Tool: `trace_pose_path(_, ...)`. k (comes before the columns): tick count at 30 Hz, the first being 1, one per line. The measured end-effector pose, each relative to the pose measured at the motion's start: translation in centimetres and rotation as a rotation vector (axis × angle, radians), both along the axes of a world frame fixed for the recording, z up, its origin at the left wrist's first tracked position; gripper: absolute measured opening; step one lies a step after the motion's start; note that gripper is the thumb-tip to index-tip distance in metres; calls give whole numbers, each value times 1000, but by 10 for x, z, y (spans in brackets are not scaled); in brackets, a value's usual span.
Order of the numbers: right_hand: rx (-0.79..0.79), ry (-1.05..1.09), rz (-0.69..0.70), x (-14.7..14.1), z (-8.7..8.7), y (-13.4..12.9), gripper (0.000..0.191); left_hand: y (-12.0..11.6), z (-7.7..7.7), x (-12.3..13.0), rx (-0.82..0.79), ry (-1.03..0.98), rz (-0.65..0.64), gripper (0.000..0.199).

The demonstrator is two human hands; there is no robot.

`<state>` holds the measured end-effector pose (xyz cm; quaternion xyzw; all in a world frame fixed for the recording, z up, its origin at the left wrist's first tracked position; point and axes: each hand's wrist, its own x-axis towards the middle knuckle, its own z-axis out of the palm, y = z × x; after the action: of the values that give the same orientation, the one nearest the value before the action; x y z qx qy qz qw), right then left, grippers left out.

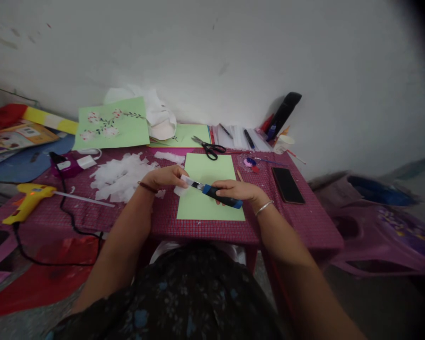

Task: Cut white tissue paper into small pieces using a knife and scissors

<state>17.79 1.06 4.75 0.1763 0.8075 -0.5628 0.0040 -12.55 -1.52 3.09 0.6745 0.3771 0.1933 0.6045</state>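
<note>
Over a pale green sheet [198, 208], my right hand [239, 190] is wrapped round the blue-and-black handle of a tool [221, 196]. Its front end, dark with a bit of metal, reaches left to a small white paper piece [188, 179]; its exact kind is not clear. That paper is pinched between the fingertips of my left hand [166, 177]. The green sheet lies flat on the table beneath both hands, with a white scrap [180, 190] at its left edge. Beside my left hand spreads a heap of torn white paper pieces [122, 174].
Black-handled scissors [212, 150] lie behind the green sheet. A phone [288, 185] is at the right, and a yellow glue gun [33, 198] with a dark cord at the left. A green card with flowers [111, 123] leans at the back. A pink stool [382, 236] stands at right.
</note>
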Motion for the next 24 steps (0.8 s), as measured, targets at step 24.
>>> trace_pose_path(24, 57, -34, 16, 19, 8, 8, 30, 3, -2, -11, -3, -21, 43, 12)
